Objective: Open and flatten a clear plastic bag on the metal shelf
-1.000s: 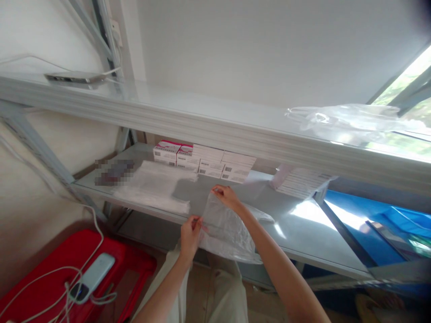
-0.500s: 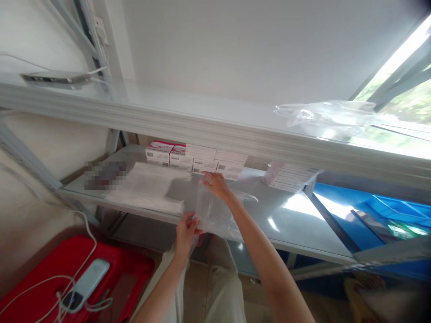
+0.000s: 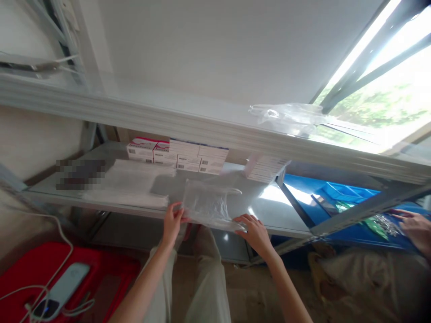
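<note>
A clear plastic carrier bag (image 3: 205,204) lies flat on the grey shelf in front of me, its handle ends toward the right. My left hand (image 3: 173,223) pinches its near left corner at the shelf's front edge. At the near right end, the fingers of my right hand (image 3: 255,231) are closed on the bag's lower handle. To the left is a stack of flat plastic bags (image 3: 126,181). Several white and pink boxes (image 3: 198,157) stand in a row behind the bag.
An upper shelf edge (image 3: 161,119) crosses above my hands, with a crumpled clear bag (image 3: 286,115) on it. A wrapped stack of boxes (image 3: 266,167) sits back right. Another person's hand (image 3: 415,229) is by blue bins (image 3: 352,192). A power bank (image 3: 65,287) rests on a red stool (image 3: 111,264).
My right hand has moved from the bag's far left corner to its near right handle. My left hand stays at the near left corner. The view has turned right, showing another person's hand.
</note>
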The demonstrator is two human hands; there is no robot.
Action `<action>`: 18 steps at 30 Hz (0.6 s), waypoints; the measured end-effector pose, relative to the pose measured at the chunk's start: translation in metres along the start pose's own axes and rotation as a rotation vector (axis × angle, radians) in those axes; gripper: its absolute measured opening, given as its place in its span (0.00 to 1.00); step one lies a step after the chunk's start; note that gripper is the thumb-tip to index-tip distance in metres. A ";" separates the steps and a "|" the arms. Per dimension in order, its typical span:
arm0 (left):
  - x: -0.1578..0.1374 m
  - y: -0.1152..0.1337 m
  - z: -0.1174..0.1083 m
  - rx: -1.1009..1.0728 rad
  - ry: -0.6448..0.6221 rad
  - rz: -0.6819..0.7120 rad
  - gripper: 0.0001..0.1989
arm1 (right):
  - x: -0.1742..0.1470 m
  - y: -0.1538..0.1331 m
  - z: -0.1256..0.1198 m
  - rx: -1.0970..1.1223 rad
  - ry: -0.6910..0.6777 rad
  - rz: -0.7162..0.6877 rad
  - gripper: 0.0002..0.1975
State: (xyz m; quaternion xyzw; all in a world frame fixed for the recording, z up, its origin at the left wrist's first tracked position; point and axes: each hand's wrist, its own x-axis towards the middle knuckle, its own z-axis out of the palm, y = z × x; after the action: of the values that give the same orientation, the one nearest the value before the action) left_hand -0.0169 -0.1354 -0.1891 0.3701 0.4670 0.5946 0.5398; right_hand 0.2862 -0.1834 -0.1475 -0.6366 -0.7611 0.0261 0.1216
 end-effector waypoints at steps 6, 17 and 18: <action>0.022 0.004 0.015 0.097 -0.078 0.116 0.30 | 0.030 0.015 -0.018 0.015 0.125 0.023 0.10; 0.032 0.013 0.018 0.604 -0.024 0.245 0.14 | 0.021 0.044 0.005 -0.004 0.197 0.051 0.15; 0.030 0.013 0.018 0.698 -0.022 0.286 0.15 | 0.019 0.046 0.007 -0.007 0.204 0.052 0.15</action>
State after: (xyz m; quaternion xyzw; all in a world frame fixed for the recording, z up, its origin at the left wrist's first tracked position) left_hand -0.0080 -0.1030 -0.1731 0.5996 0.5795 0.4649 0.2976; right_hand 0.3262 -0.1554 -0.1606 -0.6561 -0.7279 -0.0385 0.1956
